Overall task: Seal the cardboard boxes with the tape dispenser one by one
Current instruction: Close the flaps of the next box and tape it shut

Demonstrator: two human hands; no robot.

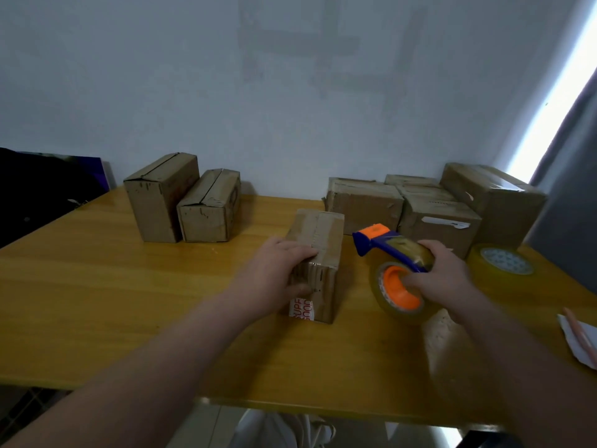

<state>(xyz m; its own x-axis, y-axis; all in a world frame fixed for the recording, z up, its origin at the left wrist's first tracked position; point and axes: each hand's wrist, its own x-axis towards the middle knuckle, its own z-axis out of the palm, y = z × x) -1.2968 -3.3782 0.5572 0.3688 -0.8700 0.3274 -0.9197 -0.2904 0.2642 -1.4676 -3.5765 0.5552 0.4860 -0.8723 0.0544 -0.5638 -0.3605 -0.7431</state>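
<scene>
A small cardboard box (324, 250) stands in the middle of the yellow wooden table (113, 286), with clear tape running along its top seam. My left hand (277, 273) grips its near left corner, fingers over the top edge. To the right of the box, my right hand (442, 273) holds a blue and orange tape dispenser (387, 250) with a roll of clear tape on an orange hub, lifted just off the table and apart from the box.
Two upright boxes (184, 202) stand at the back left. Several boxes (429, 208) cluster at the back right by the wall. A spare tape roll (504, 263) lies at the right. Paper (580, 341) rests at the right edge. A dark object (42, 189) sits far left.
</scene>
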